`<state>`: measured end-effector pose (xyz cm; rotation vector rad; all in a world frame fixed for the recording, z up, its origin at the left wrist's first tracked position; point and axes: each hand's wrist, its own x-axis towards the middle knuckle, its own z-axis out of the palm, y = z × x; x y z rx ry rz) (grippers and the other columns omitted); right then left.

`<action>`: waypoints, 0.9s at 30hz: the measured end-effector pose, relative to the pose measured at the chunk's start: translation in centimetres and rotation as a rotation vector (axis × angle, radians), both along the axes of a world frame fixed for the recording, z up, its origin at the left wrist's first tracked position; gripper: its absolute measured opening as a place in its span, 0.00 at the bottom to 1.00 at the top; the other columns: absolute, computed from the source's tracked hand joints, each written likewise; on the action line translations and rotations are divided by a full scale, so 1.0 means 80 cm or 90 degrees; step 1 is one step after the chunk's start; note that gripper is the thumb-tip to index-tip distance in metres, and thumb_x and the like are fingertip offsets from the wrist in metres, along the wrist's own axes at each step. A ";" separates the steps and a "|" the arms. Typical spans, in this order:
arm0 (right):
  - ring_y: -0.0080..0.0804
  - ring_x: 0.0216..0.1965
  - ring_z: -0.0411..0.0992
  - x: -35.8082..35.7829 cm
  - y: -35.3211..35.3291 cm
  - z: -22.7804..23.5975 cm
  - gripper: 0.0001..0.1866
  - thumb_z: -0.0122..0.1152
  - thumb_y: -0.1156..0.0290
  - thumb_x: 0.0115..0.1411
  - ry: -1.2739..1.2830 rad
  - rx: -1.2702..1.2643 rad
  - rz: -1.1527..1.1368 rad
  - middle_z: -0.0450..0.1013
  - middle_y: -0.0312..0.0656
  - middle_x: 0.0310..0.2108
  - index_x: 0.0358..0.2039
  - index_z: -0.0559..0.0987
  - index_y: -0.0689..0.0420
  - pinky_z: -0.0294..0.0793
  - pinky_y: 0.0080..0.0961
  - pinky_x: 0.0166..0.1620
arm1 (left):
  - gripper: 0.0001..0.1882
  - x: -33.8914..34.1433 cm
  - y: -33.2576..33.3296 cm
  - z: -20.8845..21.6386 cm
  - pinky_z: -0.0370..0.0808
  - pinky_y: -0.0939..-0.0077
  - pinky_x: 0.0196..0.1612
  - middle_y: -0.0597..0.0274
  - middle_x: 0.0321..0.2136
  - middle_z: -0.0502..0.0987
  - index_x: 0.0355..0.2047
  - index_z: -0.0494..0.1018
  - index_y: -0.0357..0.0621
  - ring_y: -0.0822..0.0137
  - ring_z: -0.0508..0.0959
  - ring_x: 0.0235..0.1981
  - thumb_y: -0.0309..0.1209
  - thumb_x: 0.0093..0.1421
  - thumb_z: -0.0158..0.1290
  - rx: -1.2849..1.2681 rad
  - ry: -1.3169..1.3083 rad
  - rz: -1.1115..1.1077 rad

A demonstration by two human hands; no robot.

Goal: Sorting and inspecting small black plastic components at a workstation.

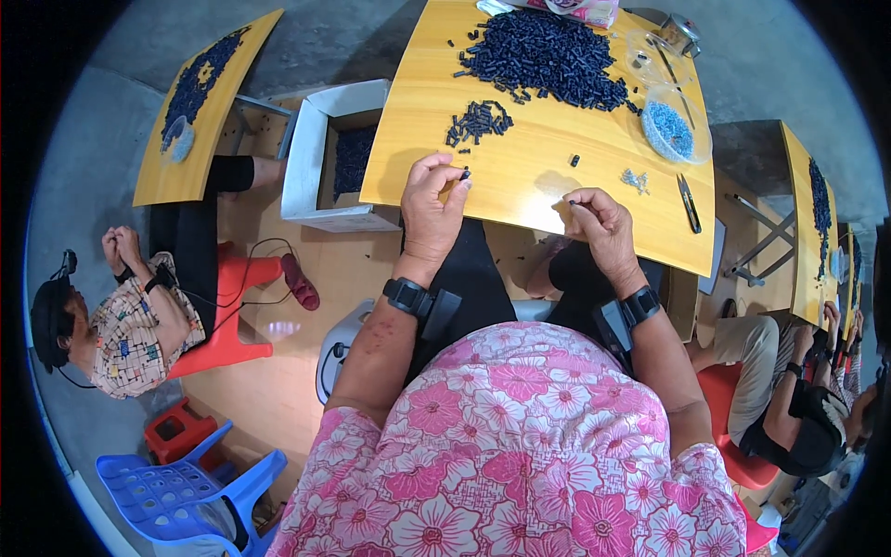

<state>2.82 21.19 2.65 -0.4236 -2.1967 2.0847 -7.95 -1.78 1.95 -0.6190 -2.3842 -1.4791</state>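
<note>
Pink floral blouse (520,446), nearest the camera, fills the lower centre. Black wrist straps sit on both forearms.

Left hand (432,206): fingers curled closed, thumb and forefinger pinching a small dark plastic piece (464,174) just above the near edge of the surface.

Right hand (601,226): fingers curled, tips pinched on a second small dark piece (574,201) at the near edge of the surface; the two hands are apart.

Yellow wooden surface (538,176): a small cluster of dark pieces (478,122) lies beyond the left hand; a few pale blue bits (636,179) and a black-handled tool (688,201) lie to the right.

Clear round container (676,125) of blue bits stands at the far right of the surface.

Large heap of dark pieces (548,56) covers the far part of the surface.

White box (311,153) holding dark pieces stands on the floor to the left of the surface.
</note>
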 end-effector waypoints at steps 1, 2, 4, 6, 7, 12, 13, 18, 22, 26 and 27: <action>0.15 0.26 0.67 0.000 -0.001 0.002 0.06 0.52 0.77 0.60 -0.001 0.001 -0.004 0.72 0.32 0.27 0.37 0.75 0.62 0.68 0.13 0.32 | 0.06 0.001 -0.001 0.000 0.72 0.73 0.45 0.54 0.40 0.74 0.30 0.74 0.36 0.61 0.75 0.42 0.20 0.50 0.57 0.001 -0.001 -0.004; 0.15 0.26 0.67 -0.001 -0.004 0.003 0.06 0.53 0.77 0.60 0.006 0.002 -0.007 0.73 0.32 0.28 0.36 0.76 0.63 0.68 0.13 0.31 | 0.06 0.003 -0.003 0.000 0.72 0.74 0.44 0.55 0.38 0.75 0.30 0.74 0.35 0.62 0.76 0.39 0.20 0.51 0.57 0.012 -0.019 -0.029; 0.15 0.26 0.67 -0.002 -0.006 0.008 0.06 0.54 0.77 0.59 0.003 0.007 -0.015 0.73 0.33 0.29 0.36 0.76 0.63 0.69 0.13 0.31 | 0.05 0.017 -0.001 0.007 0.72 0.75 0.43 0.56 0.35 0.75 0.30 0.74 0.35 0.63 0.76 0.37 0.20 0.51 0.56 0.026 -0.047 -0.059; 0.16 0.26 0.69 -0.007 -0.006 0.013 0.06 0.56 0.77 0.58 -0.019 -0.115 0.015 0.75 0.34 0.30 0.36 0.77 0.63 0.70 0.15 0.31 | 0.04 0.037 0.001 0.027 0.72 0.76 0.41 0.58 0.31 0.77 0.30 0.74 0.35 0.66 0.77 0.34 0.20 0.52 0.56 0.013 -0.144 -0.112; 0.16 0.26 0.69 -0.006 -0.004 0.013 0.06 0.56 0.77 0.58 -0.026 -0.112 0.010 0.75 0.34 0.30 0.36 0.77 0.63 0.70 0.15 0.31 | 0.04 0.044 0.004 0.028 0.72 0.76 0.41 0.58 0.31 0.77 0.30 0.74 0.35 0.66 0.77 0.34 0.20 0.52 0.56 0.017 -0.152 -0.116; 0.19 0.26 0.70 0.012 -0.012 0.010 0.07 0.56 0.77 0.58 -0.012 -0.209 0.033 0.74 0.35 0.27 0.37 0.78 0.62 0.72 0.17 0.34 | 0.04 0.063 0.014 0.015 0.73 0.82 0.40 0.61 0.32 0.78 0.33 0.74 0.33 0.75 0.77 0.35 0.22 0.57 0.54 0.081 -0.307 -0.260; 0.19 0.26 0.70 0.017 -0.015 0.010 0.07 0.56 0.76 0.58 -0.016 -0.238 0.027 0.74 0.35 0.26 0.37 0.78 0.62 0.72 0.18 0.34 | 0.04 0.064 0.014 0.015 0.73 0.83 0.40 0.61 0.32 0.78 0.33 0.74 0.33 0.76 0.77 0.35 0.22 0.57 0.53 0.091 -0.352 -0.293; 0.20 0.26 0.70 0.028 -0.025 0.015 0.07 0.56 0.76 0.59 -0.046 -0.252 0.043 0.73 0.34 0.24 0.37 0.78 0.62 0.73 0.19 0.35 | 0.08 0.070 0.013 0.011 0.72 0.83 0.41 0.61 0.33 0.78 0.37 0.75 0.34 0.77 0.76 0.36 0.25 0.58 0.53 0.093 -0.417 -0.379; 0.20 0.27 0.69 0.025 -0.035 0.029 0.07 0.55 0.76 0.59 -0.035 -0.213 0.081 0.72 0.34 0.24 0.37 0.78 0.63 0.72 0.19 0.36 | 0.07 0.073 0.013 0.013 0.72 0.82 0.41 0.62 0.33 0.78 0.36 0.75 0.34 0.77 0.75 0.35 0.25 0.58 0.54 0.085 -0.442 -0.417; 0.20 0.27 0.69 0.021 -0.041 0.033 0.08 0.53 0.77 0.60 -0.027 -0.192 0.114 0.72 0.35 0.24 0.37 0.78 0.63 0.71 0.18 0.36 | 0.07 0.074 0.011 0.008 0.72 0.82 0.41 0.63 0.32 0.77 0.35 0.75 0.35 0.77 0.74 0.35 0.25 0.58 0.54 0.089 -0.438 -0.417; 0.20 0.27 0.69 0.020 -0.042 0.035 0.08 0.53 0.78 0.60 -0.026 -0.183 0.116 0.72 0.35 0.24 0.37 0.78 0.63 0.70 0.17 0.36 | 0.07 0.074 0.010 0.007 0.72 0.81 0.41 0.63 0.32 0.77 0.35 0.75 0.35 0.77 0.74 0.35 0.25 0.58 0.54 0.090 -0.442 -0.416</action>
